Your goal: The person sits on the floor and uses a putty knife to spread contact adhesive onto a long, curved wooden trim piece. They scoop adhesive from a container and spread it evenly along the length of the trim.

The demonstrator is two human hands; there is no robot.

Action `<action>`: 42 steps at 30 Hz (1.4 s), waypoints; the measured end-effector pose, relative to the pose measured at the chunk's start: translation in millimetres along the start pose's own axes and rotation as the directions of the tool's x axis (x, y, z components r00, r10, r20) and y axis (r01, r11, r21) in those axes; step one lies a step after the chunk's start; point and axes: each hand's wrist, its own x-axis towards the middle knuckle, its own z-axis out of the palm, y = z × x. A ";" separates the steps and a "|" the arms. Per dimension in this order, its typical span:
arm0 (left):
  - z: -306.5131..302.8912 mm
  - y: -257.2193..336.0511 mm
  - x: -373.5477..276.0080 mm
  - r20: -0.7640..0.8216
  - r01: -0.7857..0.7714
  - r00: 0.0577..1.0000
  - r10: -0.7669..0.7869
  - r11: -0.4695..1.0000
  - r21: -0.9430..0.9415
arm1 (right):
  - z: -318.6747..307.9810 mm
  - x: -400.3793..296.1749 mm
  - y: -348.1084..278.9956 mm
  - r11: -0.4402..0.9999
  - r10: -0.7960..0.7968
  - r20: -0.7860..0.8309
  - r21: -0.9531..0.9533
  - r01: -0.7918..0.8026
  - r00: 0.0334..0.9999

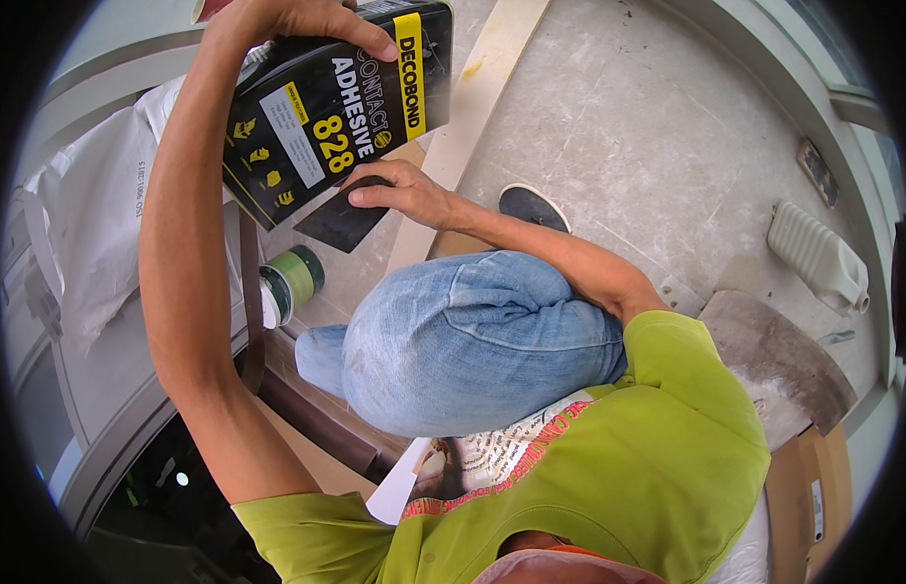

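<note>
Held tilted above the floor is a black and yellow Decobond contact adhesive can (278, 146), its printed face towards me. My left hand (307, 22) grips it at the upper end, the thumb lying on the printed face and the other fingers mostly hidden behind. Just below the can's lower edge, my right hand (409, 193) pinches a thin, dark flat plate (343, 223) between thumb and fingers. That plate looks like a spreader, but its material cannot be made out. Whether it touches the can is unclear.
A long pale board (489, 80) runs along the dusty floor (606, 109) beneath the can. A green tub (296, 277) lies below, near a white sack (95, 212). At right are a white plastic jug (818, 252), a brown panel (781, 358) and cardboard (796, 504).
</note>
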 end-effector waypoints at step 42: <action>-2.9 10.3 -1.2 0.009 -0.005 1.000 0.005 1.000 -0.025 | -3.7 2.2 0.1 0.998 -0.040 -0.052 -0.053 0.037 0.998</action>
